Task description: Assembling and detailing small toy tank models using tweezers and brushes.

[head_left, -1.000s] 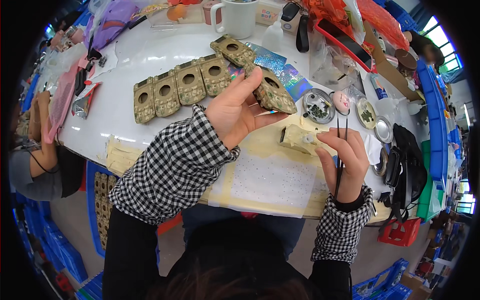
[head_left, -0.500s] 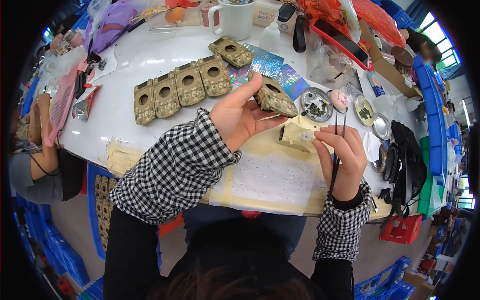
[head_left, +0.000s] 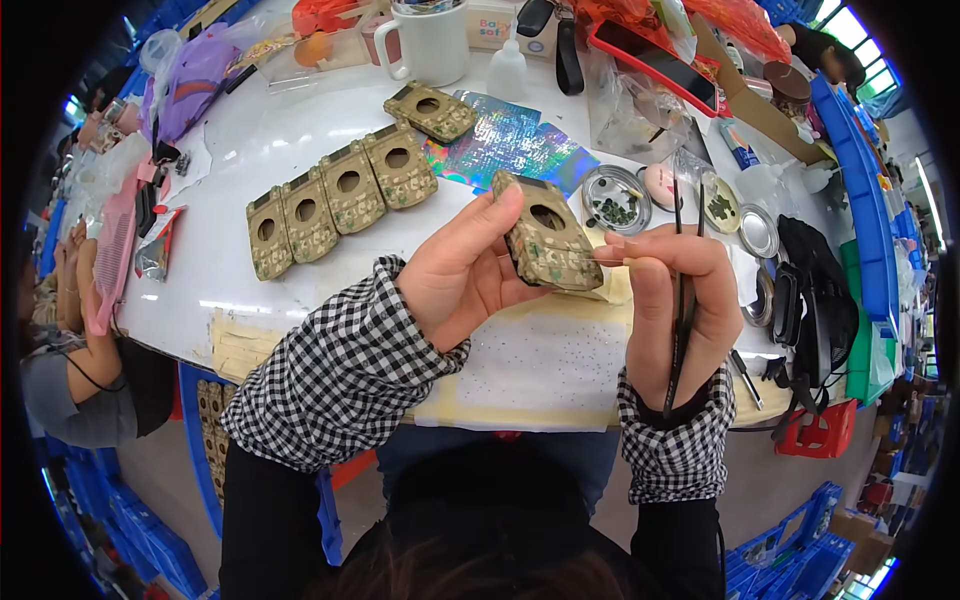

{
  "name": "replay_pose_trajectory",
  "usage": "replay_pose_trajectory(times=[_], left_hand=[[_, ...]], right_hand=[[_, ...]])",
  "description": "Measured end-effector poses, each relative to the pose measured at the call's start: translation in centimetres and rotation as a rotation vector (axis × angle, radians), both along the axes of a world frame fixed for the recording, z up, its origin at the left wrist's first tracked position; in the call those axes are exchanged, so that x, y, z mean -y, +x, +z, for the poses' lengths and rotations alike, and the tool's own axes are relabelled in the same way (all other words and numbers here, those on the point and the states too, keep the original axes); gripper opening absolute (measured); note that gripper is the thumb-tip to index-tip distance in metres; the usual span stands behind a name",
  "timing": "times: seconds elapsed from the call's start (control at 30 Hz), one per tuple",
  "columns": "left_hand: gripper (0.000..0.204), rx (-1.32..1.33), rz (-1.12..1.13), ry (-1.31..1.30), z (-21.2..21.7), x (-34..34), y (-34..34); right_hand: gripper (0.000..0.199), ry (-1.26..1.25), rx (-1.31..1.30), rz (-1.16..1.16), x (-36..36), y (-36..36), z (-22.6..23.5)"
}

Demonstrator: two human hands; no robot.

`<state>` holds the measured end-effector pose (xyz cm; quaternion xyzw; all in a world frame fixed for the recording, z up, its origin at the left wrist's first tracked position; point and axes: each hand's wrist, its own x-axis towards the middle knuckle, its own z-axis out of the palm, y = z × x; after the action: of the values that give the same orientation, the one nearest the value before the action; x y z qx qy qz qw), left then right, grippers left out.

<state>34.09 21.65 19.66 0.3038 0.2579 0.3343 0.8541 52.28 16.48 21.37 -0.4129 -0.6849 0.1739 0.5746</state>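
Note:
My left hand (head_left: 455, 270) grips a camouflage toy tank hull (head_left: 575, 262) by its left side, thumb on top; a round hole shows in its upper face. Close by on the right, my right hand (head_left: 705, 290) is closed, with black tweezers (head_left: 684, 340) tucked through its fingers, tips pointing away. Its thumb and forefinger also pinch a thin pale sliver (head_left: 612, 261), whose end meets the hull's lower right edge; its kind is too small to make out. Several matching tank hulls (head_left: 350, 205) stand in a row at the left, and one more hull (head_left: 430, 113) lies farther back.
Round metal tins (head_left: 648, 208) with small green parts stand at the right. Beneath my hands lies a white sheet (head_left: 540, 370) dotted with specks. A white mug (head_left: 440, 60), shiny film (head_left: 500, 145) and red-edged phone (head_left: 655, 65) are farther back. Someone's arm (head_left: 85, 340) shows at left.
My right hand has risen from the yellowish taped block to the hull's edge, bringing the pinched sliver there. The hull in my left hand has turned, its upper face now toward me.

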Motion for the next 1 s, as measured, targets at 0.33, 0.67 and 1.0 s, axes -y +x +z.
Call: replay_pose_trajectory(times=[0.33,0.67,1.0], left_hand=[[0.049,-0.006,0.003,0.024,-0.15,0.33,0.51],[0.048,0.018,0.005,0.024,-0.23,0.33,0.56],[0.047,0.004,0.016,0.021,-0.41,0.34,0.39]], right_hand=[[0.008,-0.001,-0.033,0.015,-0.42,0.09,-0.82],[0.007,0.014,0.031,-0.01,-0.42,-0.03,-0.75],[0.006,0.001,-0.052,0.013,-0.28,-0.19,-0.82]])
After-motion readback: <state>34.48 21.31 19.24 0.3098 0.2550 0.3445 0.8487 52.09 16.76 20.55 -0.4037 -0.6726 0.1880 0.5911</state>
